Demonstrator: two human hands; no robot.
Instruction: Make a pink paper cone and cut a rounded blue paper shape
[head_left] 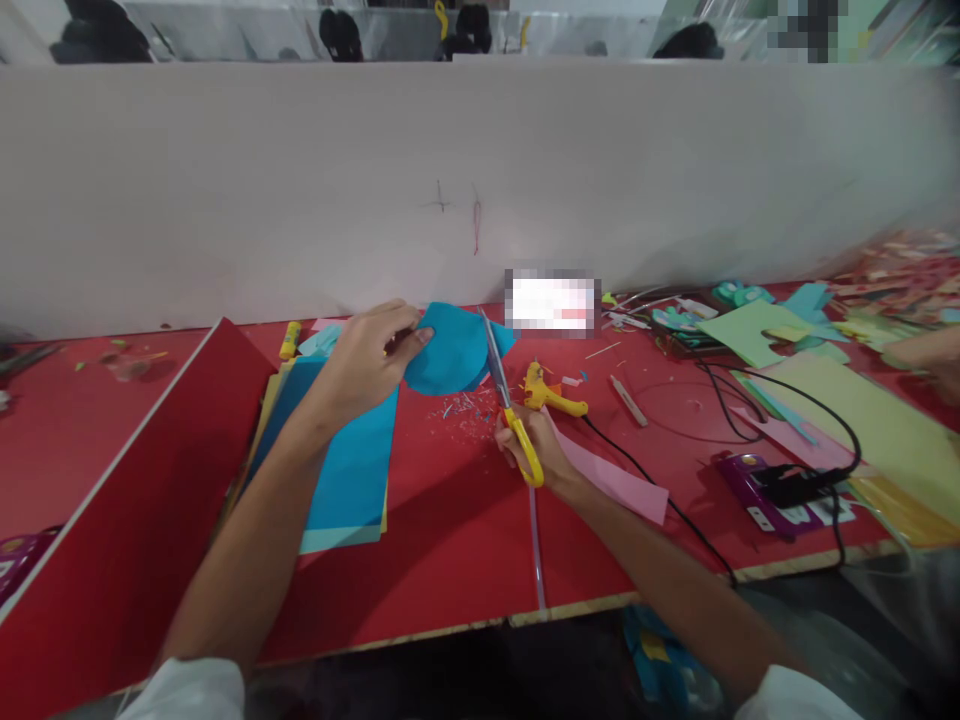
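Note:
My left hand (379, 350) pinches the left edge of a blue paper piece (448, 350) with a rounded outline, held up above the red table. Yellow-handled scissors (525, 450) are in my right hand (536, 440), their blades pointing up and away across the paper's right side. A small corner of blue shows to the right of the blades. Beneath my left forearm lies a stack of blue sheets (352, 470), with pale green and yellow edges showing. Just beyond my right hand rests a yellow glue gun (551, 392). Small paper scraps (469, 412) are scattered below the blue piece.
A red upright divider (142, 470) stands at left, a white wall (300, 190) behind. On the right are a pink strip (615, 475), a purple power strip (780, 495) with black cables, and green paper (885, 410). Another person's hand (926, 348) shows at the far right.

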